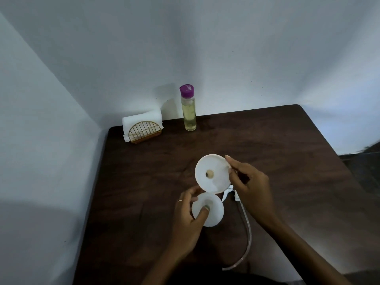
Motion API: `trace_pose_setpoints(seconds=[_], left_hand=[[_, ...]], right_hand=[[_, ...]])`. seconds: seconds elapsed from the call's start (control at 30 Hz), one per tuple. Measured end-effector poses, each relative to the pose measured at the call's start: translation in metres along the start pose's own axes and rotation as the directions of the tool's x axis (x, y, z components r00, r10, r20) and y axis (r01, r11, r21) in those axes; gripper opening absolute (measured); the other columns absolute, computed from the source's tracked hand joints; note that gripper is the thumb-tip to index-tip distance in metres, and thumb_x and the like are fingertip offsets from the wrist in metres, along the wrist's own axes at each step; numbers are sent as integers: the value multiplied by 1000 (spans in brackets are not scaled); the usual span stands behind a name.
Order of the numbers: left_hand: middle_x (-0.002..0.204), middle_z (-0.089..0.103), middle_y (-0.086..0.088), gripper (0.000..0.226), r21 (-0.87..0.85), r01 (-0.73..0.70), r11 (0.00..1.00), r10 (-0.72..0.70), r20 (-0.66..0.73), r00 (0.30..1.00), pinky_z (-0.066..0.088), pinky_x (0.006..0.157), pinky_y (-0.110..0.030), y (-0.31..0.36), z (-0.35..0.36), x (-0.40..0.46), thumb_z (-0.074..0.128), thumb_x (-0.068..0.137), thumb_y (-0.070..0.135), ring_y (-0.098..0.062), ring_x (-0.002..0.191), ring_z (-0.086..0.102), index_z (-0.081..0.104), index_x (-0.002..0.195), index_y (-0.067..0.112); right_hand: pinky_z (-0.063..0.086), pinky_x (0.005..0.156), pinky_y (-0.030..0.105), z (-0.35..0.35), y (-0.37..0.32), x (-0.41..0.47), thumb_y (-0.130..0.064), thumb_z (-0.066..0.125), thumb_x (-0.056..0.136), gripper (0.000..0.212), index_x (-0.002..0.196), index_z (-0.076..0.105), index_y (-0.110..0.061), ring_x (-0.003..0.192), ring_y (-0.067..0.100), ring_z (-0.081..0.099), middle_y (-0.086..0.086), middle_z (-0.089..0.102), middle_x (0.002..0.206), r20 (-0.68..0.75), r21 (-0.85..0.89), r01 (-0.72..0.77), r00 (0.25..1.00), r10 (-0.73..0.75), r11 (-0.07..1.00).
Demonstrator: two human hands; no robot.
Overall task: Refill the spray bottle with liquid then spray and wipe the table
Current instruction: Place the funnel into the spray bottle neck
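Pinching round white funnel [212,173], right hand [249,187]; left hand [188,214] fingers gripping smooth white bottle [208,209]; dark wood-grain table [267,145]

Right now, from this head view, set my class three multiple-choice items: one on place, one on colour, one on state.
1. Where does the napkin holder stand? A left of the bottle; B right of it; C at the near edge.
2. The bottle's cap is: A green; B purple; C red.
3. The bottle is: A capped, upright; B open; C lying down.
Answers: 1 A, it stands at the table's far left corner; 2 B, the cap shows purple; 3 A, the cap is on and the bottle stands.
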State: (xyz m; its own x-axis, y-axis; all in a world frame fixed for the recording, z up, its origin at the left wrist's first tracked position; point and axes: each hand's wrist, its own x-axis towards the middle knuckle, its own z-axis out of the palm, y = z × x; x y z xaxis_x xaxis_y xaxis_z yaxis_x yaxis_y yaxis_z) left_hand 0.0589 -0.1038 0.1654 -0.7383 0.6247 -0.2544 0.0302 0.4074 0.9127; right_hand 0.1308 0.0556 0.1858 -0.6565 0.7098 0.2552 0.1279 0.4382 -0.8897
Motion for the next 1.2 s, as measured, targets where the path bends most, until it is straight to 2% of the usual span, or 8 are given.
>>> trace_pose_setpoints(seconds=[0.07, 0.17, 0.3, 0.4, 0.67, 0.9, 1.03, 1.2], left_hand=[[119, 48, 24, 36, 80, -22, 997, 20, 18, 1000, 45, 89, -20, -4, -1, 5, 65, 83, 44, -5, 113, 49, 41, 109, 53], [129, 49, 18, 45, 177, -22, 984, 17, 29, 999, 43, 97, -26, -7, 0, 11, 65, 83, 48, -2, 116, 45, 43, 123, 47], [119, 49, 34, 41, 203, -86, 975, 91, -18, 996, 43, 94, -24, -6, 0, 16, 64, 80, 54, 2, 113, 45, 42, 114, 61], [128, 55, 15, 48, 277, -47, 960, 59, -35, 998, 46, 99, -37, -13, -4, 27, 64, 80, 54, -6, 118, 49, 54, 124, 39], [121, 63, 5, 47, 299, -34, 954, 53, -55, 997, 49, 93, -37, -17, -4, 28, 65, 81, 50, -11, 109, 57, 63, 121, 26], [117, 64, 0, 45, 278, 4, 961, 17, -72, 997, 52, 88, -32, -18, -3, 28, 67, 81, 45, -15, 104, 60, 63, 119, 20], [117, 62, -2, 44, 262, 0, 965, 22, -81, 996, 51, 89, -31, -19, -3, 26, 71, 81, 34, -18, 108, 60, 61, 120, 15], [119, 60, 1, 49, 239, -18, 971, 35, -63, 997, 47, 87, -22, -23, -1, 26, 72, 80, 34, -7, 103, 54, 57, 124, 19]], right_hand=[[55, 70, 21, -3, -6, 1, -4, 61, 87, 35, 121, 61, -14, 81, 8, 64, -9, 66, 87, 6, 1, -38, 999, 38, 999], [55, 74, 17, -7, -12, 0, -5, 61, 87, 33, 118, 62, -16, 86, 4, 65, -18, 64, 91, 15, -1, -60, 998, 60, 998], [52, 73, 11, -8, -17, 0, -5, 61, 87, 33, 115, 59, -23, 91, -11, 60, -26, 60, 95, 12, 0, -56, 998, 56, 998], [51, 74, 9, -2, -15, 5, -5, 62, 87, 31, 113, 62, -22, 91, -14, 59, -25, 61, 96, 11, -10, -63, 998, 63, 998], [52, 77, 12, 4, -9, 1, -6, 64, 86, 30, 113, 66, -18, 90, -1, 62, -12, 66, 100, 39, -69, -35, 999, 38, 997], [52, 72, 16, 10, -5, -5, -3, 66, 84, 31, 113, 68, -14, 84, 1, 61, -10, 66, 96, 64, -157, 43, 997, -33, 987], [49, 74, 13, 14, 1, -9, -6, 67, 84, 29, 111, 69, -16, 90, -2, 60, -8, 69, 103, 95, -189, 66, 994, -49, 980], [55, 79, 25, 13, 5, -10, -14, 65, 87, 30, 116, 67, -20, 95, 2, 62, -7, 69, 110, 130, -205, 16, 991, 11, 979]])
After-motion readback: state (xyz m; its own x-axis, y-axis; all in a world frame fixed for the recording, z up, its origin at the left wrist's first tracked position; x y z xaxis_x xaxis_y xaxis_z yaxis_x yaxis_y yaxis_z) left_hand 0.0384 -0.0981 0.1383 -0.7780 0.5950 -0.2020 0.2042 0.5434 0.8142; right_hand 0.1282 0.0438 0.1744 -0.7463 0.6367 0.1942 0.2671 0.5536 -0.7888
